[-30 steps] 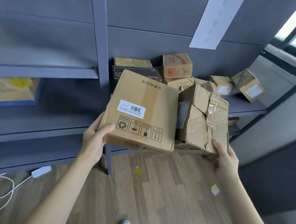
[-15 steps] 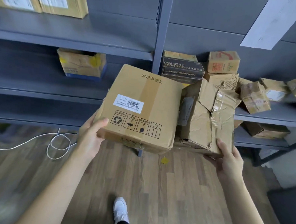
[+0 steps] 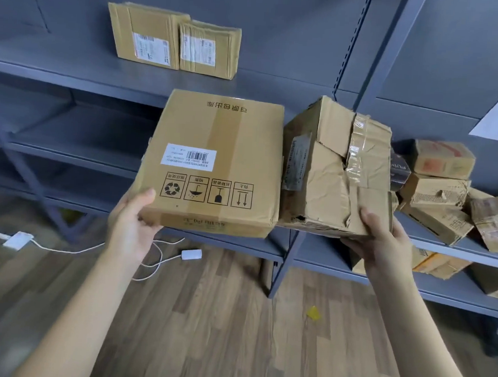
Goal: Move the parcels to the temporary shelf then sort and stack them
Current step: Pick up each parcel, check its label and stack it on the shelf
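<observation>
My left hand (image 3: 133, 228) grips the near left corner of a flat brown box (image 3: 214, 163) with a white barcode label and handling symbols, thumb on top. My right hand (image 3: 380, 240) holds a crumpled, taped cardboard box (image 3: 336, 170) from below at its near right corner, thumb on top. Both boxes are in the air side by side, touching, in front of the grey shelf unit (image 3: 74, 75). Two flat labelled parcels (image 3: 175, 39) stand upright on its upper shelf.
A heap of several battered parcels (image 3: 445, 194) lies on the right-hand shelf, with more boxes (image 3: 441, 264) one level below. A grey upright post (image 3: 350, 86) divides the two bays. White cables and adapters (image 3: 191, 254) trail over the wooden floor (image 3: 218, 332).
My view has swung left and up: the right-hand heap slid toward the frame edge and the upper shelf with two flat parcels came into sight. Both hands keep their hold on the boxes.
</observation>
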`<state>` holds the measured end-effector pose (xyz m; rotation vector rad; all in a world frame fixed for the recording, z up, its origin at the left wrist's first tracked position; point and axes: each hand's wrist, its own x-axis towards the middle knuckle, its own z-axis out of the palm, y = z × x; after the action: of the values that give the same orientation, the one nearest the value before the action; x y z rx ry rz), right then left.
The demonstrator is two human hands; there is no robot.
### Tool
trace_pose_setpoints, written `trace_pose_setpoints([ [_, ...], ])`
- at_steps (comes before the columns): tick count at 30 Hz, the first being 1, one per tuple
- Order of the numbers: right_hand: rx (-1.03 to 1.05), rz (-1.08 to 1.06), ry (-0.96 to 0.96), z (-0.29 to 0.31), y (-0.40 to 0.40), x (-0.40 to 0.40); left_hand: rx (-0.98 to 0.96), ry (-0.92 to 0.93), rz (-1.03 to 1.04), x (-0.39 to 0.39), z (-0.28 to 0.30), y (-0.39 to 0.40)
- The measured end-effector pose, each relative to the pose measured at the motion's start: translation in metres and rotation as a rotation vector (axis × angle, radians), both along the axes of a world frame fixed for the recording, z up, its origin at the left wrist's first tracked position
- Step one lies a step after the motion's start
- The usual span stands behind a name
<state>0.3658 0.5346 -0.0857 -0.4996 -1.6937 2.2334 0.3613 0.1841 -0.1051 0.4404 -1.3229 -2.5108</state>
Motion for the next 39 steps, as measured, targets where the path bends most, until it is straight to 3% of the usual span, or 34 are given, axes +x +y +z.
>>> trace_pose_setpoints([
  [14, -0.016, 0.047, 0.084, 0.046, -0.133, -0.081, 0.071, 0.043, 0.080, -0.048, 0.027, -0.134],
  [29, -0.337, -0.123, 0.074, 0.076, -0.140, -0.244, 0.014, 0.116, 0.074, -0.177, 0.049, -0.174],
  [34, -0.410, -0.073, 0.083, 0.078, -0.140, -0.293, -0.022, 0.143, 0.041, -0.231, 0.063, -0.173],
  [39, -0.223, -0.155, 0.058, 0.073, -0.143, -0.329, -0.012, 0.140, -0.005, -0.266, 0.062, -0.173],
])
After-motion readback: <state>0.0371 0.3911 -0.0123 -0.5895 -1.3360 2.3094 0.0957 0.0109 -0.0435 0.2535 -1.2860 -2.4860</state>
